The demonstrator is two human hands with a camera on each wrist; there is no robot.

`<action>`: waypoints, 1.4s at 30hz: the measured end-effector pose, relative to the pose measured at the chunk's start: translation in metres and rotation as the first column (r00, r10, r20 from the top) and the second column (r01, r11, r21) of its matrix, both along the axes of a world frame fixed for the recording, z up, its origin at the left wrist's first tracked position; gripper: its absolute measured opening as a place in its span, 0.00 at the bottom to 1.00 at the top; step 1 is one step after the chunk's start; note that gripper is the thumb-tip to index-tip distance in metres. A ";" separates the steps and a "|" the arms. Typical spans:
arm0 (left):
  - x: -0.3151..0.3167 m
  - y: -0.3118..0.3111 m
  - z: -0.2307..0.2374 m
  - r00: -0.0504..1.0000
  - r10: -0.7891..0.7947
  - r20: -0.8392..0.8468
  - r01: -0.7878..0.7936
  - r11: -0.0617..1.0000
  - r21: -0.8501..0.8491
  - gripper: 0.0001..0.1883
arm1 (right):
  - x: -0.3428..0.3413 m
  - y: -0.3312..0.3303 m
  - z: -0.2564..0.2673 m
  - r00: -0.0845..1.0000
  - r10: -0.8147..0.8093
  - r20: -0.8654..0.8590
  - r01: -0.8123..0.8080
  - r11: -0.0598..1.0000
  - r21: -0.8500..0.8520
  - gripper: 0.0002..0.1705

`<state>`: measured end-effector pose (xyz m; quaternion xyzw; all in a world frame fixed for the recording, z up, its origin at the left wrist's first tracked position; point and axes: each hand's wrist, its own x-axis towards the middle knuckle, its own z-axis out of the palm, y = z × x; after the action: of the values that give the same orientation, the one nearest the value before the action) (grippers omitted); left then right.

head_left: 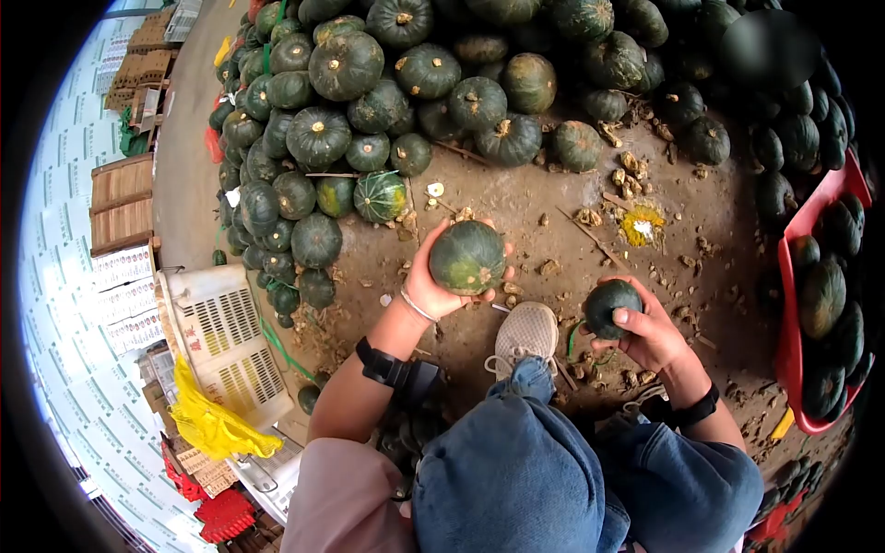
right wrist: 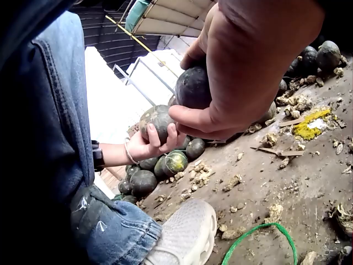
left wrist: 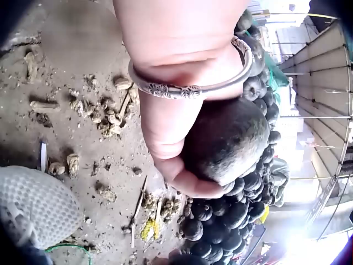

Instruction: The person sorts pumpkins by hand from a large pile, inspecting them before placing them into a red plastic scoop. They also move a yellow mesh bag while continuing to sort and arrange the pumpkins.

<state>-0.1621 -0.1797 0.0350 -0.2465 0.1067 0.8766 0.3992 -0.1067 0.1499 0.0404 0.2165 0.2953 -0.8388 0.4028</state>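
Observation:
In the head view the left hand (head_left: 435,281) holds a round green squash (head_left: 467,258) from its left side and below, fingers curled round it. A smaller dark squash (head_left: 612,309) is gripped in the right hand (head_left: 653,334), the thumb lying across its face. The left wrist view has the left hand (left wrist: 176,149) around the larger squash (left wrist: 229,141). Seen from the right wrist, the right hand (right wrist: 242,77) grips the dark squash (right wrist: 193,88), and the larger squash (right wrist: 158,122) appears beyond it in the left hand (right wrist: 151,144).
A heap of squashes (head_left: 318,136) fills the far side and left. A red tub (head_left: 791,323) of squashes stands at right, a white crate (head_left: 224,341) with a yellow bag (head_left: 207,415) at left. Dried stems and a yellow splat (head_left: 643,225) lie on the floor near the shoe (head_left: 526,335).

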 end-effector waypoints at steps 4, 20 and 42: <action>0.014 -0.041 -0.015 0.932 -0.341 -0.127 0.173 0.722 -0.670 0.21 | 0.002 0.000 -0.001 0.999 0.024 -0.022 -0.023 0.997 0.072 0.35; -0.170 0.037 -0.014 0.385 -0.917 0.102 -0.810 -0.388 -0.439 0.40 | 0.004 0.001 -0.009 0.986 0.164 0.028 -0.165 0.982 0.094 0.36; -0.234 -0.024 -0.020 0.435 -0.870 0.232 -0.900 -0.421 0.109 0.30 | 0.035 0.087 0.001 0.961 -0.266 -0.080 0.247 0.949 -0.198 0.43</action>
<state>-0.3958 -0.2033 0.0146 -0.1606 -0.9524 0.0829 0.2454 -0.0713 0.2366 0.0413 0.1700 0.2059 -0.9182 0.2925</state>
